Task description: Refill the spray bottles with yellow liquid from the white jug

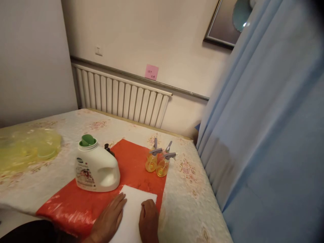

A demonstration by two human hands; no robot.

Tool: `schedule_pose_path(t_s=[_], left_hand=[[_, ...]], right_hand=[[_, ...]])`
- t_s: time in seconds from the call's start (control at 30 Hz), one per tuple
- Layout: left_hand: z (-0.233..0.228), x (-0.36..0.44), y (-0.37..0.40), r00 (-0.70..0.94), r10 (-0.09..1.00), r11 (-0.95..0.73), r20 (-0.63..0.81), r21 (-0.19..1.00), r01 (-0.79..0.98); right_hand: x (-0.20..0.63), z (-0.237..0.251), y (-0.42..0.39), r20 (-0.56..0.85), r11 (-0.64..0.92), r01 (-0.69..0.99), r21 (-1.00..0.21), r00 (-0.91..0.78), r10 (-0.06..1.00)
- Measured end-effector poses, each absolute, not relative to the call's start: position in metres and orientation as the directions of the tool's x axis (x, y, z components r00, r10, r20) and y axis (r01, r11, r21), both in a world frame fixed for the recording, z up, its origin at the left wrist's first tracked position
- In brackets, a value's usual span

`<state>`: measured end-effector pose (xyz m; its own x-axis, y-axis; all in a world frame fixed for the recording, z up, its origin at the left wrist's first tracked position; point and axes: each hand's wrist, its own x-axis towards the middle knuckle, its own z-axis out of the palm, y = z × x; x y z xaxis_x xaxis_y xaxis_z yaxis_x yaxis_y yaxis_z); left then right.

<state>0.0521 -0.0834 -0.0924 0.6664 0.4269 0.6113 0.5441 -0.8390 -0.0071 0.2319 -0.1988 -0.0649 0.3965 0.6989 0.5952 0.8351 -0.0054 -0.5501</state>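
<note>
**White Sheet Being Pressed Flat on Red Mat**

A white sheet (pixel 133 211) is being held down by both hands at the near edge of the surface (pixel 187 202). The left hand (pixel 108 219) is being laid flat and open along the sheet's left side, while the right hand (pixel 149 219) is being rested on its right part with fingers curled under; nothing is being gripped. The sheet is lying on a red mat (pixel 136 165). Just behind it, a white jug (pixel 97 168) with a green cap is being kept upright on the mat. Two small yellow spray bottles (pixel 158 162) are standing together at the mat's far right edge. A yellow plastic bag (pixel 27 146) is lying well apart on the left.
</note>
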Motion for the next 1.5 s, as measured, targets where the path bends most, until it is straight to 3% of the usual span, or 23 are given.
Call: schedule_pose_path(t_s=[0.33, 0.7, 1.13, 1.23, 1.33, 1.5], left_hand=[[-0.089, 0.052, -0.088, 0.638, 0.406, -0.833, 0.654, -0.022, 0.553], [-0.101, 0.057, -0.087, 0.588, 0.511, -0.823, 0.627, 0.157, 0.547], [-0.108, 0.060, -0.080, 0.560, 0.524, -0.833, 0.642, 0.251, 0.493], [-0.081, 0.059, -0.082, 0.590, 0.582, -0.813, 0.560, 0.378, 0.443], [-0.030, 0.061, -0.088, 0.671, 0.655, -0.694, 0.347, 0.628, 0.352], [0.100, 0.059, -0.123, 0.740, 0.568, -0.669, 0.360, 0.726, 0.160]], right_hand=[[0.232, -0.060, -0.200, 0.609, 0.016, 0.829, -0.558, 0.397, 0.686], [0.231, -0.059, -0.200, 0.651, 0.019, 0.850, -0.526, 0.388, 0.652], [0.230, -0.061, -0.197, 0.664, -0.006, 0.868, -0.496, 0.384, 0.641], [0.230, -0.062, -0.197, 0.660, -0.012, 0.873, -0.488, 0.378, 0.649], [0.229, -0.061, -0.197, 0.667, -0.015, 0.880, -0.475, 0.371, 0.646], [0.229, -0.058, -0.197, 0.674, -0.042, 0.889, -0.456, 0.375, 0.637]])
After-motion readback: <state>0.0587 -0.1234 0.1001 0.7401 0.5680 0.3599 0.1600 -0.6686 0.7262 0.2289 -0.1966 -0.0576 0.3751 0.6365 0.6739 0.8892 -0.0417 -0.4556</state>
